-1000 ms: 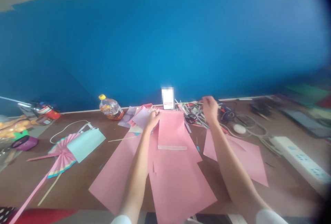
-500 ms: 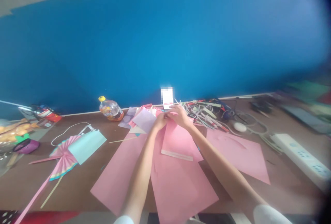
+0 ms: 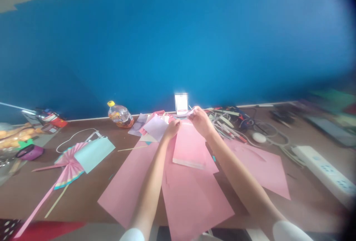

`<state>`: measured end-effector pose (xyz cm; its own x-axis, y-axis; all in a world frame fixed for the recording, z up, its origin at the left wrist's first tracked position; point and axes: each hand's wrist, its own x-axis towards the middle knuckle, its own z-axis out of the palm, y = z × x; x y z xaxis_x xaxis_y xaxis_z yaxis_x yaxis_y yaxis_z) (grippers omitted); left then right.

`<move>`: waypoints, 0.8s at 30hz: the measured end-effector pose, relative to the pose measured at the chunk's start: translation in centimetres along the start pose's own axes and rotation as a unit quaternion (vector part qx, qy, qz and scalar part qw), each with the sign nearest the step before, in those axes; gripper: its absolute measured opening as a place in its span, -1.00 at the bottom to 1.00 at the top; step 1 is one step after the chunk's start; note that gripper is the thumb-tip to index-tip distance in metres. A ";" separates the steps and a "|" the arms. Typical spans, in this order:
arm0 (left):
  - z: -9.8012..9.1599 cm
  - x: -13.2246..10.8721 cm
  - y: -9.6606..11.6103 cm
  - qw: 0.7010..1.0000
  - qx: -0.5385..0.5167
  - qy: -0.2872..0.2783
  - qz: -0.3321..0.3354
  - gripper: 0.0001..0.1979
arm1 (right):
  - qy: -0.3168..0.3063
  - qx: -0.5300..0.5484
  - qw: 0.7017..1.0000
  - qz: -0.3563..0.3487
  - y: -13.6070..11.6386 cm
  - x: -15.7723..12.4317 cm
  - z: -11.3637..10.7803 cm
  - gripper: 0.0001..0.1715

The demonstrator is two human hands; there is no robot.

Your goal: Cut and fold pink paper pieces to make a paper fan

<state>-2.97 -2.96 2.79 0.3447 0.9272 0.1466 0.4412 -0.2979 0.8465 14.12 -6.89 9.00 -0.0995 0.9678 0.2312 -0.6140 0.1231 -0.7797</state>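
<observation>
Paper (image 3: pixel 190 146): small pink pc, mid-table, lying on lge pink sheets, far end by both hands; pale strip (image 3: pixel 189 163) along its near edge.
L hand (image 3: pixel 173 127): at paper's far-left corner, fingers curled in; can't tell if they grip it.
R hand (image 3: pixel 201 121): just right of L hand & a bit farther, by paper's far end; thumb & fingertips pinching pale bit (image 3: pixel 191 112), too blurred to ID.
Phone (image 3: pixel 182 104): upright just beyond hands, nr blue wall (image 3: pixel 194 48); screen lit, part pixelated.
Sheets: near sheet (image 3: pixel 197 204) under paper, past table's near edge; left sheet (image 3: pixel 122 192) partly behind L forearm; right sheet (image 3: pixel 264 166) beyond R forearm.
Lilac pc (image 3: pixel 155 126): just left of L hand, on other colored pcs.
Scraps (image 3: pixel 224 124): tangled strips, far side, right of R hand.
Far left: bottle (image 3: pixel 120 117), tilted, yellow cap.
Left: pleated pink fan (image 3: pixel 69 163), partly under pale-blue pc (image 3: pixel 96 154); purple pot (image 3: pixel 30 152) farther left.
Right: white mouse (image 3: pixel 259 137), cables (image 3: pixel 285 140), power strip (image 3: pixel 322 168).
</observation>
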 end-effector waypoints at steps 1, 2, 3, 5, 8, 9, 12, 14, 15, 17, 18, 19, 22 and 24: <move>0.0 0.0 -0.1 1.000 -0.008 0.002 0.002 -0.79 | 0.009 0.038 0.999 0.004 -0.6 0.0 -0.1 -0.85; 0.0 0.0 -0.1 1.000 -0.018 0.002 0.000 -0.80 | 0.020 0.071 0.997 0.006 -1.3 0.1 -0.3 -0.86; 0.0 -0.1 -0.2 1.000 -0.026 0.002 -0.004 -0.80 | 0.027 0.100 0.995 0.011 -1.9 0.2 -0.6 -0.89; 0.0 -0.2 -0.3 0.999 -0.030 0.003 -0.013 -0.79 | 0.041 0.149 0.988 0.013 -2.8 0.3 -1.3 -0.93; 0.2 -0.4 -0.6 0.999 -0.016 0.020 -0.031 -0.78 | 0.070 0.203 0.977 0.014 -3.6 0.7 -2.7 -0.98; 0.3 -0.5 -0.7 0.999 -0.011 0.026 -0.038 -0.78 | 0.075 0.217 0.973 0.011 -3.7 0.7 -3.1 -0.98; 0.7 -0.7 -1.1 0.997 -0.023 0.055 -0.043 -0.78 | 0.063 0.252 0.966 -0.003 -4.3 0.7 -3.8 -0.92; 1.0 -0.8 -1.3 0.995 -0.049 0.077 -0.030 -0.78 | 0.055 0.271 0.961 -0.012 -4.8 0.5 -3.8 -0.90; 1.2 -0.8 -1.4 0.994 -0.062 0.086 -0.024 -0.78 | 0.056 0.277 0.959 -0.014 -5.0 0.3 -3.7 -0.90; 1.4 -0.8 -1.6 0.992 -0.081 0.099 -0.022 -0.77 | 0.059 0.280 0.958 -0.018 -5.4 0.1 -3.4 -0.91; 1.5 -0.8 -1.8 0.991 -0.086 0.103 -0.022 -0.77 | 0.061 0.274 0.960 -0.017 -5.5 0.0 -3.3 -0.93; 1.5 -0.8 -1.9 0.990 -0.088 0.104 -0.021 -0.77 | 0.063 0.266 0.962 -0.017 -5.6 -0.1 -3.3 -0.94; 1.6 -0.9 -2.1 0.992 -0.082 0.100 -0.007 -0.77 | 0.070 0.216 0.974 -0.026 -5.9 -0.3 -3.3 -0.94; 1.6 -0.9 -2.2 0.993 -0.073 0.093 0.001 -0.77 | 0.078 0.165 0.982 -0.040 -6.0 -0.5 -3.3 -0.92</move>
<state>-2.92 -3.48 0.01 0.1801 0.9567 0.2287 0.3114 -0.2760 0.9093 20.50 -7.40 11.66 0.0640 0.9830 0.1722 -0.8378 0.1467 -0.5259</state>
